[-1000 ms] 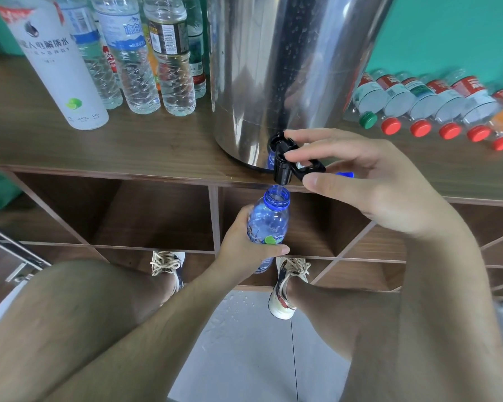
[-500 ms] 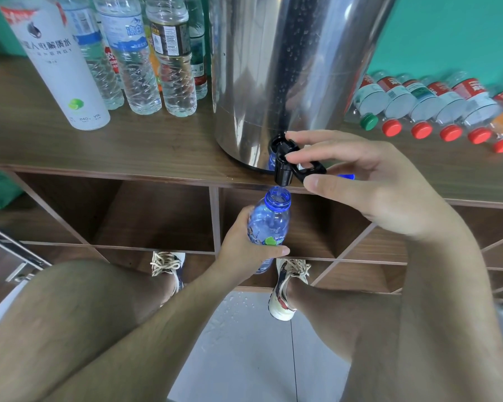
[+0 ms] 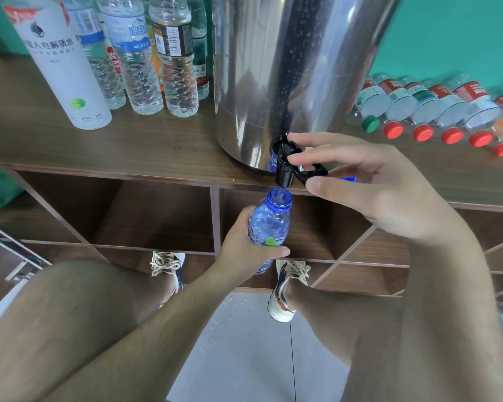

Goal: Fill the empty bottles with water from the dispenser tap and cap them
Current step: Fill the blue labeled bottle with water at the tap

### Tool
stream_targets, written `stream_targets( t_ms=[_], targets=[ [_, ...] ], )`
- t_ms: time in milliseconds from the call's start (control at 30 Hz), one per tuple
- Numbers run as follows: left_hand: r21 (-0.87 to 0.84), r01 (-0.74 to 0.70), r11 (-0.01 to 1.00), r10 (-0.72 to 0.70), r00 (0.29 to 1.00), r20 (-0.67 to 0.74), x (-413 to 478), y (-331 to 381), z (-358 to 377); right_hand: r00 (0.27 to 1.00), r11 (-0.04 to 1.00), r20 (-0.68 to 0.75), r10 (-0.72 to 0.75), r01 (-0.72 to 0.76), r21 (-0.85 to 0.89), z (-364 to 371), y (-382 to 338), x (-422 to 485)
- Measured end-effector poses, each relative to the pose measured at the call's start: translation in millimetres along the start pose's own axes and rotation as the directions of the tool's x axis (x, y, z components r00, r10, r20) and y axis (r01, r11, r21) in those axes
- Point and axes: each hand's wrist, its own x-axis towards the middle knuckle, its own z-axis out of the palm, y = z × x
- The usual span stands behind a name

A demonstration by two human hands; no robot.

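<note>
Two grips — left fingers (image 3: 241, 224) wrap bottle (image 3: 270, 221) | right fingers (image 3: 317, 160) pinch tap lever (image 3: 298, 166)

Left of the dispenser (image 3: 288, 68), upright bottles (image 3: 145, 68) and a tall white bottle (image 3: 61, 62) blocked the back of the shelf top (image 3: 128, 146), with bare wood in front of them. Right of the dispenser, a row of lying bottles (image 3: 436, 103) closed off the back. In front of the dispenser, the right hand (image 3: 389, 192) pinching the tap (image 3: 285, 166), and the blue bottle (image 3: 270, 221) gripped by the left hand (image 3: 244, 250), filled the gap. Below the dispenser, compartments (image 3: 157, 216) stood open.
</note>
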Motion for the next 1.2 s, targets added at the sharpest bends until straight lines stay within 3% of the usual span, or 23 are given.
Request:
stream_targets(
  t_ms=[1200],
  targets=[
    [-0.007,-0.008,1.0,0.008,1.0,0.006,-0.3,1.4,0.2,1.0,1.0,-0.006,0.007,-0.007,0.005,0.1,1.3,0.0]
  ],
)
